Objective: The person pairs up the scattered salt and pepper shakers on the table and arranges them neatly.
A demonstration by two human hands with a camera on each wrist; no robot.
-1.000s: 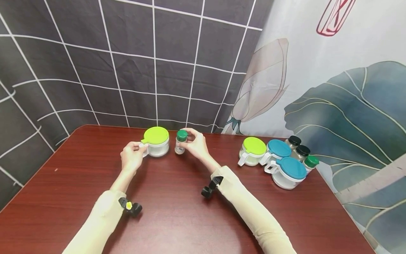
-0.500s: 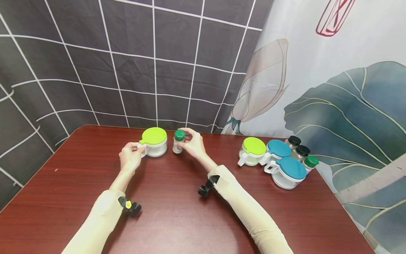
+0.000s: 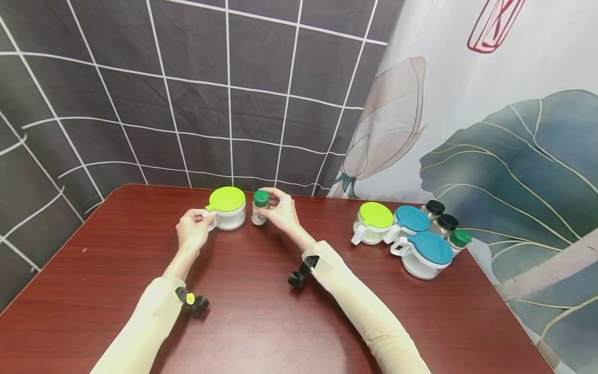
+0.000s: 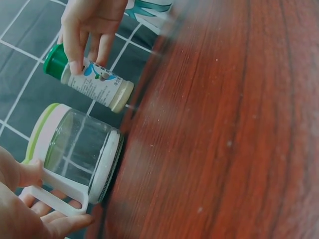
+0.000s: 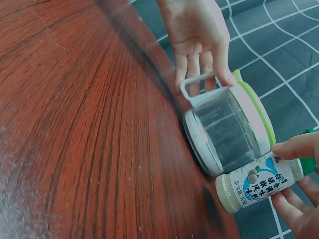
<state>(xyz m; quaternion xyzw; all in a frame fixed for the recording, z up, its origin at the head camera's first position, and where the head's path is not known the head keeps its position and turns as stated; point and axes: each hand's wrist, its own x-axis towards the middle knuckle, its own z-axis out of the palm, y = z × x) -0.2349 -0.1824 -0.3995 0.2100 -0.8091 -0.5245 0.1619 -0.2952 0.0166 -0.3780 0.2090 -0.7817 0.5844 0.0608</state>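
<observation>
My left hand (image 3: pixel 192 228) grips the white handle of a seasoning jar (image 4: pixel 75 144) with clear sides and a lime-green lid. The jar stands upright near the table's back edge. To its right, my right hand (image 3: pixel 283 212) holds a spice shaker (image 5: pixel 256 181) between thumb and fingers. The shaker has a green cap, a printed white label and pale contents. It is upright beside the jar with a narrow gap in the head view. Whether its base touches the table is hard to tell.
On the right of the brown table (image 3: pixel 261 311) stand a lime-lidded jar (image 3: pixel 374 221), two blue-lidded jars (image 3: pixel 422 257), two black-capped bottles (image 3: pixel 444 223) and a green-capped shaker (image 3: pixel 459 240). A dark grid-patterned cloth (image 3: pixel 187 104) hangs behind the back edge.
My right hand has moved the shaker a little left, closer to the jar. The held jar shifted slightly left at first, then stayed about still. The group on the right is unchanged.
</observation>
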